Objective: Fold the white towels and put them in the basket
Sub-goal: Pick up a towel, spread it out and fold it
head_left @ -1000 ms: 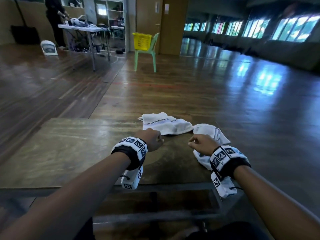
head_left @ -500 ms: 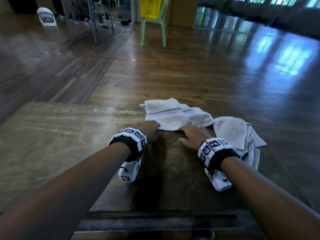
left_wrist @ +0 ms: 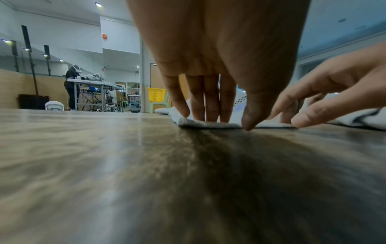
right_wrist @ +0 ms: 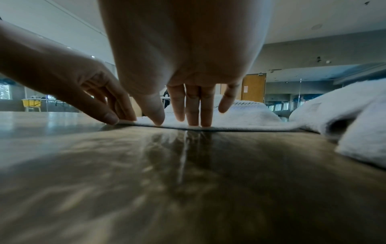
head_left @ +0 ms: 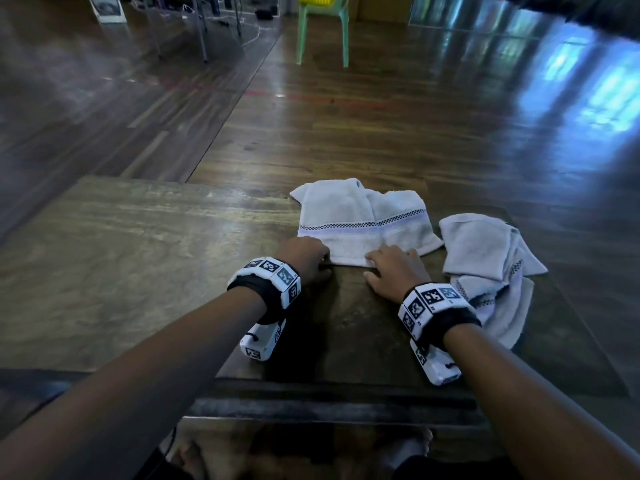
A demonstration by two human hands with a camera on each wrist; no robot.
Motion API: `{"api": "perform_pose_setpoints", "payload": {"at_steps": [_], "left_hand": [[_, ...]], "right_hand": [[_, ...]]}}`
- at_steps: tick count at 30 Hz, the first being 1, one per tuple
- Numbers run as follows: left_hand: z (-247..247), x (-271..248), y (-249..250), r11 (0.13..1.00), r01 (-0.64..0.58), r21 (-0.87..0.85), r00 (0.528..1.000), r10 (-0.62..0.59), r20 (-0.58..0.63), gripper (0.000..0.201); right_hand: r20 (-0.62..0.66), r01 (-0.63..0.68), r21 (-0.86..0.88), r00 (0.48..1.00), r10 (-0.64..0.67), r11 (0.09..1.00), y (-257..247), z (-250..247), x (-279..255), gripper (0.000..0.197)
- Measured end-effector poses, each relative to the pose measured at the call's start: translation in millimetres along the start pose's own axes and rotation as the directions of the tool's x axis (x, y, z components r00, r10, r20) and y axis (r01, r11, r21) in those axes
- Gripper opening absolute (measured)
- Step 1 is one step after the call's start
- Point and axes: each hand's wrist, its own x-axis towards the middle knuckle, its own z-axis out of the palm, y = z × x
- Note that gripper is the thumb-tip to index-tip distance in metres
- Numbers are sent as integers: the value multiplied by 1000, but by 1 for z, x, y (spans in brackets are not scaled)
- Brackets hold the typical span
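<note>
Pressing the near hem: in the head view the left hand [head_left: 304, 259] and right hand [head_left: 394, 271] sit mid-frame on the near edge of the flat towel [head_left: 360, 220], its long axis left-right on the table [head_left: 121, 254]; a crumpled towel [head_left: 485, 258] lies right of it. Left wrist view: left grip spread, fingertips [left_wrist: 208, 115] straight down on the towel's left corner. Right wrist view: right fingers [right_wrist: 196, 113] likewise flat on the hem, pinching nothing; the yellow basket [left_wrist: 156, 94] stands far behind, so judged next move: lift the hem away from the body.
</note>
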Motion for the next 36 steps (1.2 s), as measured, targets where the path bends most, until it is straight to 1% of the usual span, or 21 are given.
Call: {"api": "perform_pose_setpoints", "payload": {"at_steps": [4,7,11,15,17,18,20,21,23,25,27,28,31,33,34,36], "left_hand": [[4,-43,6,1000,-7,-18,1000,7,5,38],[13,-81,13,999,15,-45,1000,-14,11,47],[26,-124,19,997,35,-75,999,-34,13,62],[30,-152,23,996,40,-80,999,-37,28,70],[32,-163,26,998,23,-53,1000,-22,18,66],[33,-168,27,999,15,-36,1000,-15,15,61],[36,-177,29,1000,-4,15,1000,4,-4,45],[37,-181,29,999,-12,35,1000,13,-22,35],[38,-188,30,1000,-13,17,999,14,-49,21],[37,-192,30,999,-28,-17,998,27,-57,17],[33,-196,28,998,-54,-25,996,52,-69,17],[31,-198,26,997,-66,-26,994,63,-90,16],[20,-204,21,995,-88,-37,984,81,-157,14],[11,-208,19,994,-89,-61,976,75,-206,13],[6,-210,18,993,-85,-86,970,63,-236,13],[-4,-212,16,985,-74,-154,953,25,-302,12]], "right_hand": [[13,24,14,1000,-24,1000,-19,1,-38,38],[7,41,20,999,-41,999,-36,8,-69,37],[-44,56,0,997,-56,998,-56,20,-105,42],[-67,78,-48,994,-81,996,-68,27,-129,47],[-72,99,-76,992,-105,992,-72,30,-140,53],[-72,114,-73,990,-119,991,-74,30,-145,56],[-77,154,-54,984,-158,987,-76,31,-156,55],[-98,177,-58,978,-182,982,-77,32,-160,50],[-164,204,-80,963,-214,976,-80,32,-166,31],[-224,193,-89,952,-208,977,-81,31,-170,19],[-262,207,-98,938,-226,973,-79,30,-173,16],[-259,207,-112,938,-230,972,-76,30,-175,16],[-195,169,-129,962,-192,977,-63,25,-178,20],[-155,149,-28,976,-152,988,-54,15,-182,18],[-159,131,19,979,-127,991,-50,10,-183,16],[-158,92,53,984,-82,994,-43,-2,-189,15]]}}
